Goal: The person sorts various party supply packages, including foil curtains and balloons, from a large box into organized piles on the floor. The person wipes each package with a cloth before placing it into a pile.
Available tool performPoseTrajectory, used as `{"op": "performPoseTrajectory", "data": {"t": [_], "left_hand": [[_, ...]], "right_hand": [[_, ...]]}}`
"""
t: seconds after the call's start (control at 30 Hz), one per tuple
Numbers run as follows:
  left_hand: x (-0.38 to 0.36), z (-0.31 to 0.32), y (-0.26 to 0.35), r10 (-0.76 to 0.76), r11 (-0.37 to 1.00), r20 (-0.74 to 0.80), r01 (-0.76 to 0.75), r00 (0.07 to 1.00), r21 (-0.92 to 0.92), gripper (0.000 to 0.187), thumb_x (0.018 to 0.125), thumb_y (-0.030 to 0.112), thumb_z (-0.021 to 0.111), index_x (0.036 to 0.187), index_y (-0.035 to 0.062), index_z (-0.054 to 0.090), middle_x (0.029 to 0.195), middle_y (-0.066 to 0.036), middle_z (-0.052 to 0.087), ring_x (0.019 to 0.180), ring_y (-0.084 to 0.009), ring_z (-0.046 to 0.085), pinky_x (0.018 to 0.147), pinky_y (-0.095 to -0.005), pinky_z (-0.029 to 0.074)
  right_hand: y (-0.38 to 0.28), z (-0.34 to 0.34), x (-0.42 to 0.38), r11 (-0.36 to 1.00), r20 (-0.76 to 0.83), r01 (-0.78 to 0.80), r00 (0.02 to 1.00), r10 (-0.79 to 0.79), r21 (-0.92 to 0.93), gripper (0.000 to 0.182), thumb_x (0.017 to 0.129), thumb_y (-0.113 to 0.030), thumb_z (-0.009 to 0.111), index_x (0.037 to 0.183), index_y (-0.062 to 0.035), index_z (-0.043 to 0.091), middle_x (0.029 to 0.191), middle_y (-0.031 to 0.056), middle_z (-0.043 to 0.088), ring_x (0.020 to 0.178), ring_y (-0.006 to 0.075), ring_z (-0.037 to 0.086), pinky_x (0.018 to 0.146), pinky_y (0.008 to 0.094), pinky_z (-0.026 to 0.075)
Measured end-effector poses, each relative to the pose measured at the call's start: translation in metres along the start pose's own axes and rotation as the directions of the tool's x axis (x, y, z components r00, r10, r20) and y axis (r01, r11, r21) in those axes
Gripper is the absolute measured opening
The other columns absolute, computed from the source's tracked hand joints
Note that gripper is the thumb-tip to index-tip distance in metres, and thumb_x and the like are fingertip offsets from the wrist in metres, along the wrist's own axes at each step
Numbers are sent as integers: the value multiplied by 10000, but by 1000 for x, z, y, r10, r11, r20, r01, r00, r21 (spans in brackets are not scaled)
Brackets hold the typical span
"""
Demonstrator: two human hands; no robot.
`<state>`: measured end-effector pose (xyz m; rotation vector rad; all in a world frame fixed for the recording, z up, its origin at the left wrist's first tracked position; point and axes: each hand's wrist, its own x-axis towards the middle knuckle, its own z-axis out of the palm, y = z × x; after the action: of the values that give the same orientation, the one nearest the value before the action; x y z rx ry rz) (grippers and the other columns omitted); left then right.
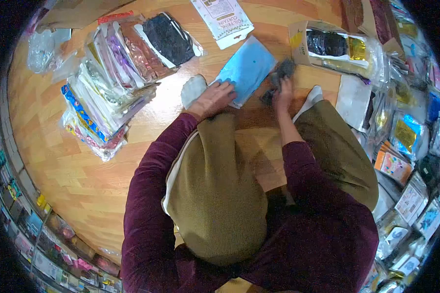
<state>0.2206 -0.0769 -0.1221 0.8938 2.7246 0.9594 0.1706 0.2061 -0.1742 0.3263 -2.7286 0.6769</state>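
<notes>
Left hand (214, 100) rests, fingers slightly bent, on the near-left edge of the blue packet (249, 68), which lies on the wood-patterned floor (83, 185); whether it grips cannot be told. Right hand (284, 95) touches the crumpled dark-grey bundle (283, 71) just beside, its closure likewise unclear. Probable faults: light pressure could let the smooth packet slip; a loose pinch could let the bundle unravel

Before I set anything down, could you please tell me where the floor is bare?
The widest bare floor lies left of the left sleeve, below the stacked packets. A smaller patch separates the blue item from the carton. Packages crowd the right.
</notes>
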Motion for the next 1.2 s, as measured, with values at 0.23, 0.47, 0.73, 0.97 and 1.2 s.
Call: {"op": "performPoseTrajectory", "data": {"t": [0.23, 0.47, 0.73, 0.97, 1.2], "left_hand": [[15, -14, -1, -13, 995, 133, 0, 991, 99, 264, 752, 80, 512, 1012, 36, 529, 1168, -157, 442, 1068, -307, 431, 873, -357, 387], [39, -80, 39, -469, 293, -19, 135, 883, -947, 304, 830, 27, 497, 1130, -11, 459, 1132, -78, 515, 1014, -140, 479, 867, -269, 386], [-6, -19, -17, -870, -98, 206, 252, 448, -963, 224, 823, 47, 532, 1030, -34, 511, 893, -83, 597, 708, -127, 553, 624, -247, 451], [-8, 3, -33, -901, 81, 125, 444, 416, -892, 161, 760, 27, 564, 913, -20, 579, 797, -73, 615, 646, -128, 546, 576, -258, 432], [-14, 2, -26, -907, 82, 91, 384, 411, -920, 230, 747, -39, 517, 970, -18, 570, 817, -79, 621, 658, -125, 552, 595, -259, 439]], "right_hand": [[-19, -17, 21, 990, 105, -134, 985, 137, -34, 367, 655, 3, 502, 1018, 22, 552, 1068, 207, 534, 987, 365, 502, 870, 365, 393], [-34, -45, 68, 640, 59, -718, 677, 734, 273, 345, 675, 6, 505, 1016, 17, 553, 929, 182, 596, 837, 320, 569, 786, 348, 413], [-106, -58, 108, 985, -36, -10, 999, 17, 174, 371, 695, 13, 477, 1066, 37, 480, 1122, 214, 462, 1080, 367, 401, 949, 434, 283], [-182, 31, 39, 824, 318, 434, 774, -548, 364, 355, 728, -11, 443, 1068, 75, 500, 1224, 209, 427, 1166, 337, 386, 962, 402, 321], [-107, 35, 60, 772, 443, 636, 692, -570, -2, 376, 774, -101, 426, 1113, 54, 469, 1251, 194, 399, 1178, 349, 359, 938, 441, 343]]}}
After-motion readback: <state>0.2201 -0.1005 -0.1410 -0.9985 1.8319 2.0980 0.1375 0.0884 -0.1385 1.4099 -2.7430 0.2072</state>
